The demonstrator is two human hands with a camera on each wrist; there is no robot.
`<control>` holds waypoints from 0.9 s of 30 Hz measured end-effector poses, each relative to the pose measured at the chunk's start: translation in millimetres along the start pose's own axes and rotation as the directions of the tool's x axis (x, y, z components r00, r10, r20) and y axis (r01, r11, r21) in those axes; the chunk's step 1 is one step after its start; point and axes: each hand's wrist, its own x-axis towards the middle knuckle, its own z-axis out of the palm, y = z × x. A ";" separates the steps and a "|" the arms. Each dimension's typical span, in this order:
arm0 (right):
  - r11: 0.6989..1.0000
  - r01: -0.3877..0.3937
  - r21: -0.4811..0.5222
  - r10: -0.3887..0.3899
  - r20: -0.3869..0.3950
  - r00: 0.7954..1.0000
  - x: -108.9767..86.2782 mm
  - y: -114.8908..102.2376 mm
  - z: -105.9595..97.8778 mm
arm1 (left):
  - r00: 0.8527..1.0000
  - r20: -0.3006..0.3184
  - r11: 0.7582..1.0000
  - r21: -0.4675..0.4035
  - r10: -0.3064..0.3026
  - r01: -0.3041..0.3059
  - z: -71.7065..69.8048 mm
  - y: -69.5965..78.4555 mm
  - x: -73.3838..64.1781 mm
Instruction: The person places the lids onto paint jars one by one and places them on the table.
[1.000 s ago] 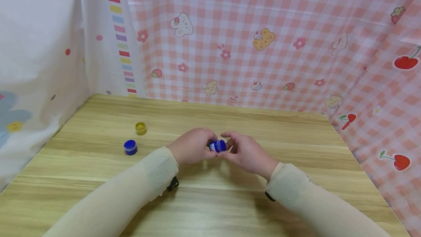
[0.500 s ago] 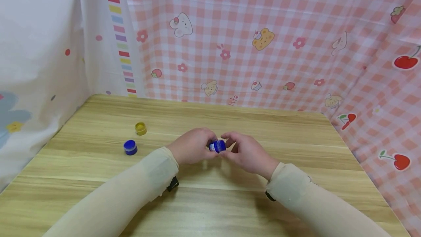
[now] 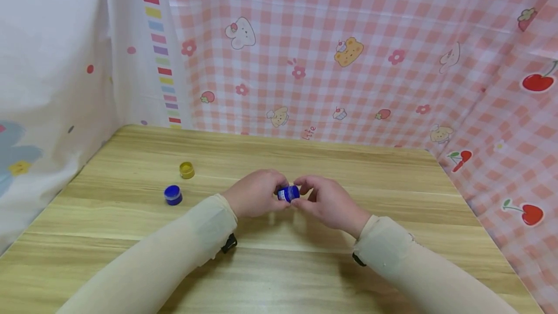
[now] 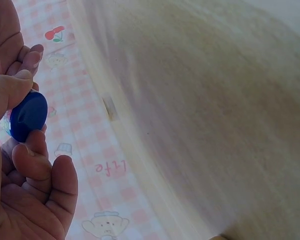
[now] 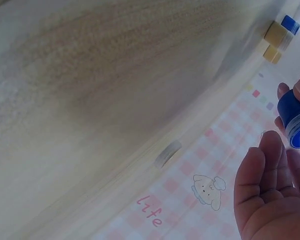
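Note:
A small blue paint jar (image 3: pixel 288 194) with a white label is pinched in my left hand (image 3: pixel 256 192), above the table. Its clear-rimmed end points right, towards my right hand (image 3: pixel 329 201), as the right wrist view also shows. My right thumb is close to the jar's lower edge, with the fingers spread around that end and a small gap above it. Whether the thumb touches cannot be told. From the left wrist, the flat blue face of the jar (image 4: pixel 30 116) appears between thumb and fingers. The hand hides the jar's left end.
Left of the hands, a second blue jar (image 3: pixel 173 195) stands upright on the wooden table (image 3: pixel 279 275). A yellow jar (image 3: pixel 187 170) is just behind it. Pink checked cloth (image 3: pixel 331 81) hangs along the back and right, and white cloth (image 3: pixel 48 81) along the left.
My right hand has shifted very slightly to the right. The end of the held jar shows a little less of its face. My left hand and the other jars have stayed put.

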 end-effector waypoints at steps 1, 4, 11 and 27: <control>1.000 -0.002 0.003 0.002 0.003 1.000 -0.2 -0.1 -0.5 | 1.000 0.001 1.000 0.000 0.001 -0.001 0.0 -0.2 0.0; 1.000 0.001 0.012 -0.001 0.009 1.000 -1.0 -0.5 -1.8 | 1.000 -0.001 1.000 -0.003 0.008 -0.008 -0.2 -0.4 0.0; 1.000 0.015 0.002 -0.015 0.000 1.000 -0.3 0.4 -1.9 | 1.000 -0.008 1.000 0.000 0.010 -0.010 -0.2 -1.2 0.6; 1.000 0.012 -0.003 -0.012 -0.010 1.000 -0.2 -0.6 -2.0 | 1.000 0.001 1.000 0.008 0.004 -0.004 0.2 -1.8 1.6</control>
